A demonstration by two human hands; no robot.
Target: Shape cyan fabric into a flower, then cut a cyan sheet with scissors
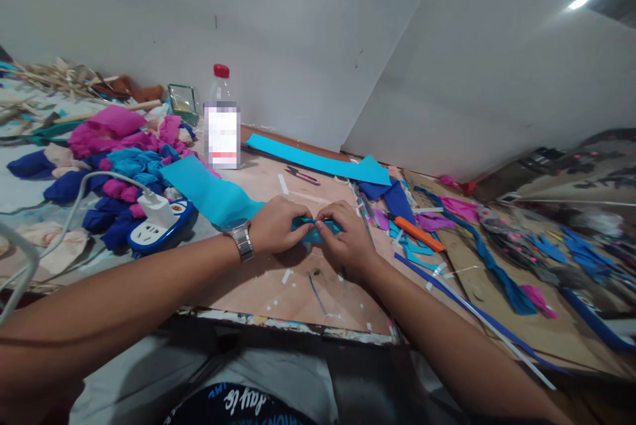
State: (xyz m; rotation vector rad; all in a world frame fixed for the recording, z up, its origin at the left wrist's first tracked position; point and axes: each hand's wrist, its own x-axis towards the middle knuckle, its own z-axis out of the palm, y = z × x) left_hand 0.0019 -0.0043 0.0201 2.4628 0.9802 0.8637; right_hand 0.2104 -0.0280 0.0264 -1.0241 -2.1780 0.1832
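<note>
Between my two hands is a turquoise fabric strip [314, 236], its near end bunched at my fingertips. My left hand [278, 223], with a watch [242, 239] at the wrist, pinches the strip from the left. From the other side my right hand [345, 233] pinches the same end, thumb against it. The strip's long flat part [211, 196] runs out past my left wrist to the back left. The underside of the bunched end is hidden by my fingers. Beyond my hands lie dark thread snips [303, 176] on the board.
A red-capped bottle [221, 91] stands at the back. Left are a blue-and-white power strip [161, 230] with a plugged-in charger and a heap of blue and pink fabric pieces [119, 140]. An orange-handled cutter [420, 234] lies right among scraps. Another turquoise strip [318, 159] lies along the wall.
</note>
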